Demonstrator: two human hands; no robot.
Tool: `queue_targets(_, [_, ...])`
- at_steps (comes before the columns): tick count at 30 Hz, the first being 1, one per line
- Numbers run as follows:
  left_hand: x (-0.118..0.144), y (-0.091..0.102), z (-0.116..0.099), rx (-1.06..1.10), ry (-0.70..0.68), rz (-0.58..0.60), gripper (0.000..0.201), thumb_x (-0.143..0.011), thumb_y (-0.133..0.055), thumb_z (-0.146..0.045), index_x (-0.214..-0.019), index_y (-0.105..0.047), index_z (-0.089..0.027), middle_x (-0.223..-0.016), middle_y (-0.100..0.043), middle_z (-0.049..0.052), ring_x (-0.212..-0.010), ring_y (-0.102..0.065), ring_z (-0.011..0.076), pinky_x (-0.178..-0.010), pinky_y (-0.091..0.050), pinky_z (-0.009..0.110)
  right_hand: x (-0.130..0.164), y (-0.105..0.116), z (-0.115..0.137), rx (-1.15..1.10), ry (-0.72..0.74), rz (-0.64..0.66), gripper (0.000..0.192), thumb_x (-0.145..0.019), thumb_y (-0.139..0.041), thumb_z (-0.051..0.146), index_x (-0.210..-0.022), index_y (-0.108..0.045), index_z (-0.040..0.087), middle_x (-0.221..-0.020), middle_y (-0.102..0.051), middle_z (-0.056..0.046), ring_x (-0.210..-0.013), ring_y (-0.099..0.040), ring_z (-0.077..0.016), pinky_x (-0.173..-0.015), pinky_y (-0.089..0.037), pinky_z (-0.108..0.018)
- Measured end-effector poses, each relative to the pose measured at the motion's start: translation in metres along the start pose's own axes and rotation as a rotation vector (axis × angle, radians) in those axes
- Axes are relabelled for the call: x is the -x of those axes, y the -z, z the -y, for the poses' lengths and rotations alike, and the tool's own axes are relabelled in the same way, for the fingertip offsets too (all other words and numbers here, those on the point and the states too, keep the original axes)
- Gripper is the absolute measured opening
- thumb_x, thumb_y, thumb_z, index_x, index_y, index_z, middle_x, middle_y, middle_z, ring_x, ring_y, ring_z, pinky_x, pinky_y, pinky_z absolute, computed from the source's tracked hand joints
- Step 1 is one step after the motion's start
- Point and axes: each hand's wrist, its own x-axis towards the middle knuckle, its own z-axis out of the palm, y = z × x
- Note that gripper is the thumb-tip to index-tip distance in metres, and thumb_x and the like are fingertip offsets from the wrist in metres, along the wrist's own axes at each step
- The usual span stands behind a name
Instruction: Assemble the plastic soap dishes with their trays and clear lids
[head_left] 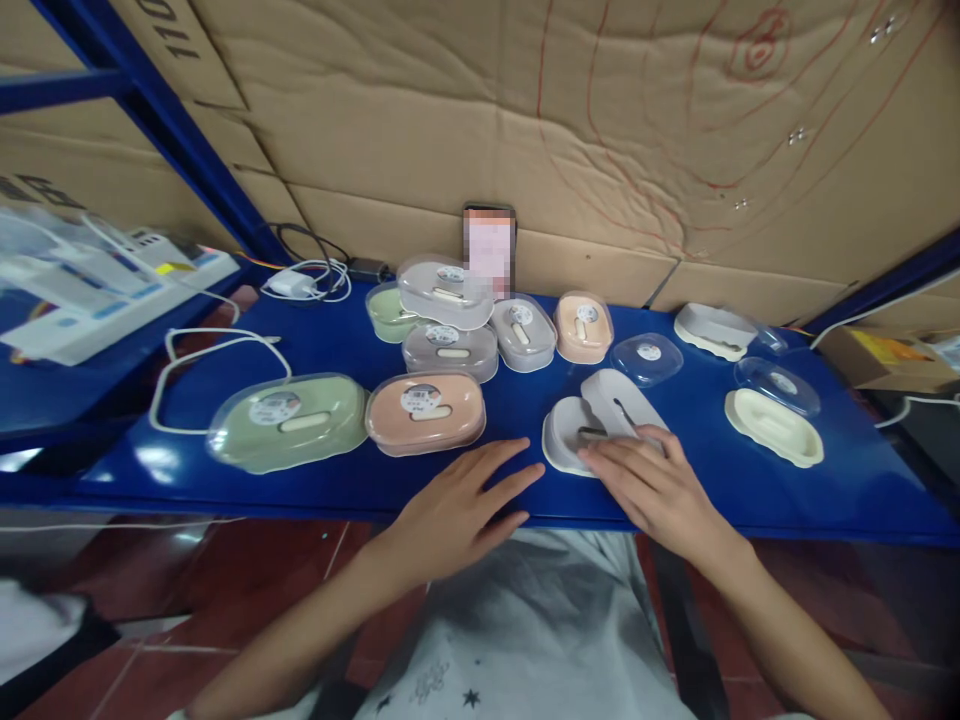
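Observation:
In front of me lies a grey oval plastic box [566, 425] on a pale base, near the table's front edge. Leaning over it is a second grey oval piece [619, 400] with a slot in it. My right hand [667, 490] is bent over these grey parts, fingers gripping the slotted piece; part of it is hidden under them. A small dark-edged part shows by the fingertips. My left hand [465, 510] hovers at the table edge to the left, fingers spread and holding nothing. Close to it sits a peach oval box [454, 425] with a clear cover and label.
A green covered box [330, 440] and several grey ones stand left and behind. Clear lids [646, 360] and a cream tray [776, 428] lie right. A phone [489, 245] leans on the cardboard wall [390, 120]. A white cable [161, 390] and power strip [112, 310] are left.

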Motion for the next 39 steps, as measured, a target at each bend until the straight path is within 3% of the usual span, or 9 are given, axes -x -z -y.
queue_targets(7, [-0.030, -0.013, -0.016, -0.125, -0.109, 0.108, 0.064, -0.109, -0.055, -0.054, -0.162, -0.042, -0.021, -0.169, -0.044, 0.017, -0.151, -0.049, 0.0359, -0.121, -0.044, 0.055, 0.010, 0.007, -0.027, -0.053, -0.104, -0.063, 0.042, -0.104, -0.063, 0.016, -0.144, -0.064, 0.032, -0.123, -0.081, -0.004, -0.108, -0.076, -0.0222, -0.105, -0.049, -0.045])
queue_targets(11, [-0.046, -0.018, -0.021, -0.110, -0.142, 0.141, 0.054, -0.107, -0.059, -0.053, -0.149, -0.053, -0.019, -0.150, -0.062, 0.015, -0.140, -0.056, 0.0334, -0.121, -0.041, 0.053, 0.018, 0.003, -0.041, 0.031, -0.210, -0.142, 0.035, -0.105, -0.064, 0.020, -0.138, -0.066, 0.031, -0.118, -0.082, -0.005, -0.103, -0.076, -0.0238, -0.106, -0.047, -0.046])
queue_targets(15, [-0.031, -0.008, -0.015, -0.145, -0.115, 0.103, 0.015, -0.108, -0.058, -0.027, -0.120, -0.066, -0.020, -0.115, -0.071, 0.008, -0.113, -0.064, 0.0277, -0.106, -0.051, 0.048, 0.022, -0.003, -0.050, 0.158, -0.265, -0.028, 0.039, -0.107, -0.063, 0.032, -0.146, -0.062, 0.028, -0.133, -0.077, -0.009, -0.116, -0.075, -0.0279, -0.126, -0.024, -0.058])
queue_targets(19, [-0.006, 0.001, -0.003, -0.092, -0.055, -0.011, 0.010, -0.108, -0.058, -0.024, -0.111, -0.066, -0.020, -0.108, -0.070, 0.007, -0.106, -0.064, 0.0260, -0.096, -0.056, 0.044, 0.031, -0.009, -0.056, 0.240, -0.270, 0.011, 0.037, -0.109, -0.061, 0.036, -0.144, -0.064, 0.027, -0.142, -0.073, -0.012, -0.133, -0.068, -0.0336, -0.129, -0.001, -0.069])
queue_targets(22, [0.002, 0.000, 0.001, 0.011, 0.000, -0.075, 0.015, -0.107, -0.061, -0.023, -0.121, -0.065, -0.022, -0.122, -0.067, 0.010, -0.116, -0.064, 0.0254, -0.103, -0.057, 0.044, 0.035, -0.012, -0.050, 0.214, -0.300, -0.066, 0.027, -0.108, -0.063, 0.032, -0.134, -0.069, 0.028, -0.125, -0.081, -0.008, -0.127, -0.072, -0.0325, -0.129, -0.008, -0.068])
queue_targets(26, [0.003, -0.003, 0.001, 0.064, 0.031, -0.156, 0.039, -0.106, -0.063, -0.024, -0.144, -0.055, -0.025, -0.142, -0.059, 0.014, -0.129, -0.063, 0.0274, -0.109, -0.060, 0.048, 0.027, -0.018, -0.018, 0.021, -0.325, -0.150, 0.029, -0.104, -0.068, 0.030, -0.133, -0.068, 0.031, -0.124, -0.081, -0.007, -0.116, -0.077, -0.0296, -0.125, -0.029, -0.062])
queue_targets(32, [0.000, -0.001, 0.001, -0.021, 0.000, -0.192, 0.048, -0.106, -0.064, -0.026, -0.152, -0.050, -0.025, -0.160, -0.049, 0.017, -0.149, -0.052, 0.0340, -0.117, -0.056, 0.057, 0.008, -0.031, 0.025, -0.182, -0.166, -0.071, 0.044, -0.104, -0.068, 0.026, -0.147, -0.061, 0.033, -0.132, -0.078, -0.004, -0.121, -0.074, -0.0242, -0.118, -0.045, -0.053])
queue_targets(35, [-0.001, 0.000, 0.002, -0.049, -0.060, -0.164, 0.042, -0.107, -0.062, -0.024, -0.148, -0.055, -0.022, -0.157, -0.056, 0.015, -0.150, -0.052, 0.0315, -0.118, -0.056, 0.053, 0.005, -0.033, 0.032, -0.188, -0.105, 0.001, 0.042, -0.106, -0.065, 0.028, -0.148, -0.061, 0.031, -0.134, -0.077, -0.004, -0.130, -0.070, -0.0234, -0.122, -0.043, -0.054])
queue_targets(39, [-0.001, -0.002, 0.003, -0.039, -0.077, -0.116, 0.026, -0.106, -0.064, -0.020, -0.131, -0.067, -0.023, -0.133, -0.073, 0.006, -0.138, -0.063, 0.0262, -0.118, -0.057, 0.049, 0.005, -0.032, 0.038, -0.192, -0.069, 0.059, 0.046, -0.107, -0.058, 0.018, -0.152, -0.059, 0.031, -0.138, -0.075, -0.004, -0.138, -0.064, -0.0221, -0.126, -0.044, -0.056])
